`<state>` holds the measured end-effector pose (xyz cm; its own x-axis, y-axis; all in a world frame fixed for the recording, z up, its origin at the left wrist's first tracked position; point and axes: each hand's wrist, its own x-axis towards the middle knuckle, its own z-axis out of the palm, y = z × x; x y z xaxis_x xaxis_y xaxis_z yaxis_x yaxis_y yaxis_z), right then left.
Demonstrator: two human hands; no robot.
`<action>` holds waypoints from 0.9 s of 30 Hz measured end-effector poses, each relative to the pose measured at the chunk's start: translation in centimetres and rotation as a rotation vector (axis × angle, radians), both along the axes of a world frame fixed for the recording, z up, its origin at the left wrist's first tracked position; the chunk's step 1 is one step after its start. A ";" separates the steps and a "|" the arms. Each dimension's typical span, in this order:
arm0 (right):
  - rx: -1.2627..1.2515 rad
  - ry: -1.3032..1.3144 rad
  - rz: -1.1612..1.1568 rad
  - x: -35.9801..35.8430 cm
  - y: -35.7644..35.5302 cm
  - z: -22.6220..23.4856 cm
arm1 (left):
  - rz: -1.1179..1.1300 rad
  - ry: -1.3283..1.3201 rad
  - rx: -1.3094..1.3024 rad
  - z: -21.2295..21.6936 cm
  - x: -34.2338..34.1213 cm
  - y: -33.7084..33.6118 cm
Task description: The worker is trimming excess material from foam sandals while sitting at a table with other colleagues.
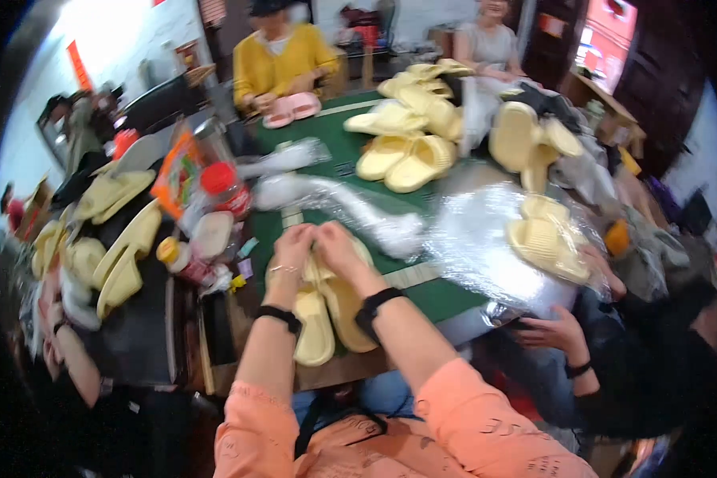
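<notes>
A pair of pale yellow slippers (315, 331) lies at the near edge of the green table, toes away from me, partly covered by my hands and wrists. Over the toe end, my left hand (291, 253) and my right hand (339, 256) meet with fingertips pinched together. Whatever is between the fingers is too small or hidden to name. Just beyond them stretches a long roll of clear plastic bags (358, 211). To the right, a co-worker's hands flank a yellow slipper pair (546, 243) on a sheet of clear plastic (470, 231).
Yellow slippers (410, 155) are heaped on the far green tabletop (342, 123). On the left stand a red-lidded jar (225, 190) and a yellow-capped bottle (175, 253), near more slippers (127, 259). Across the table, a person in yellow (283, 64) handles pink slippers (292, 110).
</notes>
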<state>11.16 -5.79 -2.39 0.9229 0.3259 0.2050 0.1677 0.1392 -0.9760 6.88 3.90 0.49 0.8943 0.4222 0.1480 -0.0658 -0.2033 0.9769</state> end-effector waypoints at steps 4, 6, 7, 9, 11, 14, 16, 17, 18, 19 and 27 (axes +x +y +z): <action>-0.008 -0.065 0.010 -1.6 1.4 1.9 | 0.030 0.039 -0.138 -0.9 -0.6 2.6; -0.111 -0.094 -0.074 -0.8 0.5 1.3 | 0.010 0.022 -0.142 -0.8 0.3 1.5; -0.134 -0.071 -0.075 -1.1 1.2 1.4 | 0.011 -0.001 -0.134 -1.2 0.1 2.5; -0.058 -0.035 -0.018 -2.0 1.1 2.0 | 0.015 0.006 -0.151 -1.9 -0.3 3.5; -0.076 0.027 0.000 -2.2 0.5 2.9 | 0.038 0.029 -0.160 -2.4 -0.1 4.2; -0.088 -0.023 -0.068 -1.3 -0.6 2.0 | 0.001 0.034 -0.154 -2.2 0.7 2.3; -0.074 -0.023 -0.060 -1.4 -0.6 2.0 | -0.004 0.031 -0.087 -1.6 0.5 1.9; -0.059 0.036 -0.015 -1.5 -0.5 2.3 | 0.032 0.044 -0.130 -1.4 0.1 1.8; -0.039 0.097 0.040 -2.1 0.0 2.7 | 0.039 0.027 -0.155 -1.5 0.1 2.6; -0.015 0.137 0.074 -2.4 0.2 2.9 | 0.038 0.026 -0.171 -1.7 -0.2 3.3; -0.076 0.072 0.007 -1.9 0.7 2.6 | 0.007 0.082 -0.197 -2.4 0.6 5.1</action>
